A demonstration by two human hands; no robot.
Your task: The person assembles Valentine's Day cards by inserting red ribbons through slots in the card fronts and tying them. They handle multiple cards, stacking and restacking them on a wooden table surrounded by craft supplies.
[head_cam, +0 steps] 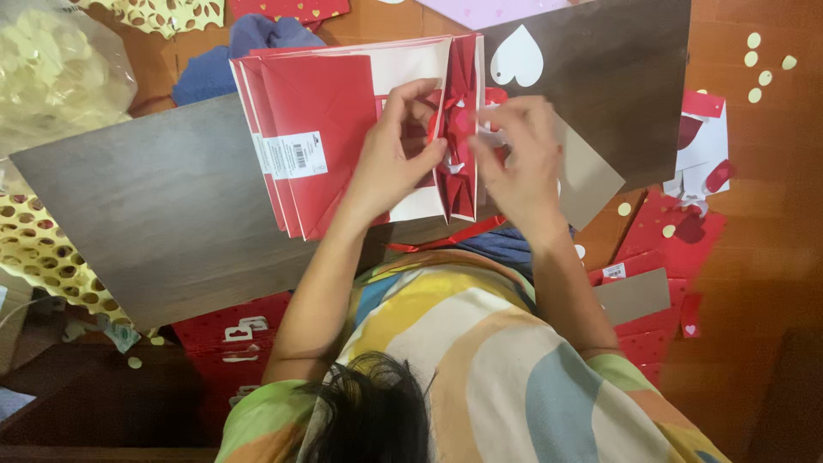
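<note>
Red paper bags point(343, 129) lie stacked on the board point(154, 206). Above them, the left hand point(396, 150) and the right hand point(519, 154) pinch a red ribbon bow point(459, 120).

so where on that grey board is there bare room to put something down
The grey board is bare on its wide stretch between the red paper bags and the yellow cut-out sheet. Another bare patch lies beside the white heart, toward the board's corner. It is crowded where the left hand and right hand work at the red ribbon.
</note>
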